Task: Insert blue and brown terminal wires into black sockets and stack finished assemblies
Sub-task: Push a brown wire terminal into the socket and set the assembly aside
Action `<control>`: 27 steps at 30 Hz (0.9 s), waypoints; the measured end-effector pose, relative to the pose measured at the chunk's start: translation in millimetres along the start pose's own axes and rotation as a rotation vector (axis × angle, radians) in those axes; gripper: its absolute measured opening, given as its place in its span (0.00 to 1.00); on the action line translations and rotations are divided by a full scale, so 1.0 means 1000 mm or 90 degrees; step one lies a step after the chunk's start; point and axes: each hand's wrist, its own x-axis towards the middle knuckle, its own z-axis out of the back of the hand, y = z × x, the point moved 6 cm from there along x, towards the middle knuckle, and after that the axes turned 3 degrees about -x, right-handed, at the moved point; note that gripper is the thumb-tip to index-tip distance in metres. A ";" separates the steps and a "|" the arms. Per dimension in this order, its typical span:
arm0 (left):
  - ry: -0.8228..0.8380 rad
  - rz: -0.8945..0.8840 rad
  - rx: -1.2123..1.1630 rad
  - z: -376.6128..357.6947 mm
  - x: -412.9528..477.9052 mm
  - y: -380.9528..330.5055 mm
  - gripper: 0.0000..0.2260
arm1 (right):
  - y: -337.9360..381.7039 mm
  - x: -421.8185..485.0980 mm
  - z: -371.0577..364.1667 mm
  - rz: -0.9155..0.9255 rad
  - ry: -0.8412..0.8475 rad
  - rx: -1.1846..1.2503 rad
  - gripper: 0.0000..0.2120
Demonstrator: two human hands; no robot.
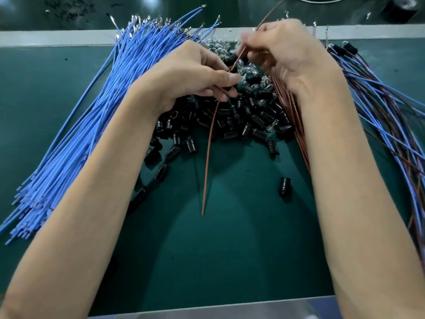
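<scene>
My left hand (195,72) hovers over a heap of black sockets (241,120) and pinches something small at its fingertips, where a brown wire (208,157) hangs down toward me. My right hand (285,54) pinches a second brown wire (239,57) that slants up past its fingers to the far edge. A fan of loose blue wires (92,125) lies on the left. Loose brown wires (292,107) run under my right wrist. Whether a socket sits between my left fingers is hidden.
Finished blue-and-brown assemblies (386,125) lie piled at the right. Clear glass bulbs (216,46) sit behind the sockets. One stray socket (284,186) stands apart on the green mat (230,249). A pale table rim (57,36) runs along the back.
</scene>
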 end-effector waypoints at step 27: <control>-0.035 -0.005 -0.013 0.002 0.005 0.006 0.05 | 0.000 0.001 -0.008 0.020 -0.007 -0.061 0.11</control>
